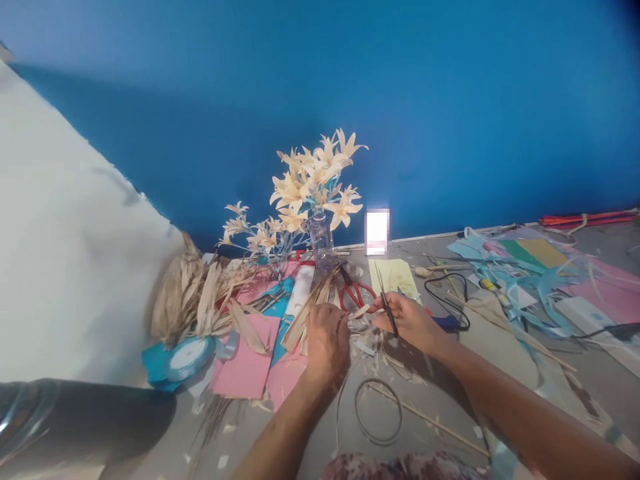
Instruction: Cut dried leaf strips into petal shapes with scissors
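My left hand (327, 337) is closed, its fingertips pinching one end of a pale strip of dried husk (359, 311). In my right hand (405, 321) a pair of dark tweezers (387, 308) is tucked, with two thin tips pointing up and away. The right thumb and forefinger come up to the strip's other end; whether they grip it is hard to make out. Just beyond the hands lie red-handled scissors (356, 293). A bundle of dried husk (307, 313) lies beside my left hand. Pale scraps (367, 347) are scattered beneath both hands.
Pale husk flowers (320, 170) stand in a clear vase (321, 243) by the blue wall. Pink paper (247, 360), a ribbon roll (187, 357) and husks (175, 300) lie left. A wire coil (379, 440) lies in front; blue ribbons (543, 293) and cables are right.
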`<act>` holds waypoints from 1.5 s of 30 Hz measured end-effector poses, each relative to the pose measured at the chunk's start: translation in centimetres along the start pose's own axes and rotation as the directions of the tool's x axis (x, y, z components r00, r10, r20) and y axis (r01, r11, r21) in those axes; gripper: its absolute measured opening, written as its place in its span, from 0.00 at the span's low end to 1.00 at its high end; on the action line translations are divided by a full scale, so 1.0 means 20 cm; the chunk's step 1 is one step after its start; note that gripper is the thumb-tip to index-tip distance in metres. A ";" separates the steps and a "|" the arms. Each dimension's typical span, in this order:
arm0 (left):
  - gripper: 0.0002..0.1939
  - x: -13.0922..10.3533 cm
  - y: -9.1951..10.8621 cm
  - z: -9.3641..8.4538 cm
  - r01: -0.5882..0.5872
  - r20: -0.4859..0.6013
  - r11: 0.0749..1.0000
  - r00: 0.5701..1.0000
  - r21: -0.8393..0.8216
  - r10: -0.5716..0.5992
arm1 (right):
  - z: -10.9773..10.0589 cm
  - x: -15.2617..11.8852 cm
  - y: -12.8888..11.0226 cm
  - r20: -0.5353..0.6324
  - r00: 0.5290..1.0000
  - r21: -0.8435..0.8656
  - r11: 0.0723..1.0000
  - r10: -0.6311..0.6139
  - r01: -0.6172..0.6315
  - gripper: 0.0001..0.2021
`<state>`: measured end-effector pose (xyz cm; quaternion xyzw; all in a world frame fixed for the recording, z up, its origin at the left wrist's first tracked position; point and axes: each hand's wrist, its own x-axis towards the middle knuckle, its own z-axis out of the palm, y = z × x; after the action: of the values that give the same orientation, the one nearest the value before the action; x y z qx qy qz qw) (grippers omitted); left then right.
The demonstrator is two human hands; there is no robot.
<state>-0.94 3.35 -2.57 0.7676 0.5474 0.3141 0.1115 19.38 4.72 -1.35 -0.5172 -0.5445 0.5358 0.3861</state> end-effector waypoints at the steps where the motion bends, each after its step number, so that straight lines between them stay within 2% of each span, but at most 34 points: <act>1: 0.15 0.00 0.01 -0.01 0.000 -0.012 0.997 1.000 -0.079 -0.001 | 0.01 0.00 -0.03 0.011 1.000 0.056 0.998 0.019 -0.020 0.19; 4: 0.15 -0.01 0.04 -0.03 0.069 0.025 0.947 0.998 -0.314 -0.064 | 0.07 0.02 -0.08 -0.003 0.998 0.195 0.979 0.068 -0.066 0.18; 6: 0.16 -0.01 0.05 -0.04 0.181 0.122 0.859 0.983 -0.479 -0.140 | 0.11 0.02 -0.09 -0.053 0.995 0.221 0.973 0.080 -0.066 0.16; 10: 0.18 0.00 0.04 -0.04 0.422 0.359 0.546 0.906 -0.724 -0.224 | 0.15 0.03 -0.06 -0.076 0.994 0.233 0.970 0.082 -0.062 0.15; 13: 0.16 0.00 0.04 -0.02 0.519 0.470 0.355 0.855 -0.778 -0.220 | 0.15 0.01 -0.05 -0.029 0.995 0.263 0.961 0.100 -0.089 0.14; 15: 0.17 -0.01 0.05 0.00 0.576 0.540 0.188 0.815 -0.796 -0.210 | 0.14 0.01 -0.05 -0.016 0.995 0.297 0.950 0.101 -0.092 0.15; 17: 0.19 -0.02 0.07 0.01 0.571 0.562 -0.014 0.803 -0.821 -0.197 | 0.13 0.00 -0.05 -0.018 0.995 0.346 0.934 0.103 -0.090 0.15; 20: 0.19 -0.02 0.09 0.02 0.482 0.525 -0.242 0.835 -0.842 -0.164 | 0.10 0.01 -0.04 -0.006 0.994 0.428 0.899 0.106 -0.093 0.16; 24: 0.16 -0.01 0.07 0.01 0.456 0.543 -0.441 0.835 -0.773 -0.088 | 0.08 0.01 -0.01 -0.018 0.996 0.499 0.864 0.091 -0.070 0.16; 27: 0.15 -0.01 0.05 0.01 0.425 0.550 -0.518 0.828 -0.743 -0.110 | 0.08 0.01 0.00 -0.056 0.995 0.527 0.849 0.080 -0.039 0.16; 32: 0.15 -0.01 0.02 0.01 0.370 0.524 -0.541 0.836 -0.756 -0.161 | 0.08 0.01 0.01 -0.085 0.992 0.607 0.795 0.090 -0.020 0.17; 35: 0.14 0.00 0.02 0.00 0.374 0.505 -0.476 0.844 -0.796 -0.181 | 0.08 0.02 0.02 -0.072 0.993 0.606 0.794 0.098 -0.034 0.17; 37: 0.13 0.00 0.01 -0.01 0.371 0.456 -0.332 0.859 -0.867 -0.231 | 0.08 0.02 0.01 -0.064 0.993 0.572 0.819 0.095 -0.041 0.17; 40: 0.18 0.01 0.00 -0.05 0.403 0.389 -0.005 0.881 -0.915 -0.269 | 0.08 0.00 0.00 -0.063 0.993 0.467 0.882 0.100 -0.060 0.15; 43: 0.17 0.00 0.01 -0.06 0.480 0.424 0.294 0.875 -0.827 -0.235 | 0.10 -0.02 -0.03 -0.053 0.990 0.329 0.939 0.128 -0.104 0.14; 45: 0.16 -0.01 0.02 -0.05 0.495 0.438 0.406 0.869 -0.769 -0.230 | 0.11 -0.03 -0.04 -0.023 0.992 0.252 0.961 0.122 -0.113 0.12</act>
<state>-1.28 2.86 -1.59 0.5016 0.4495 0.4072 0.6169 17.28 3.71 -0.82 -0.5058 -0.4334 0.6122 0.4260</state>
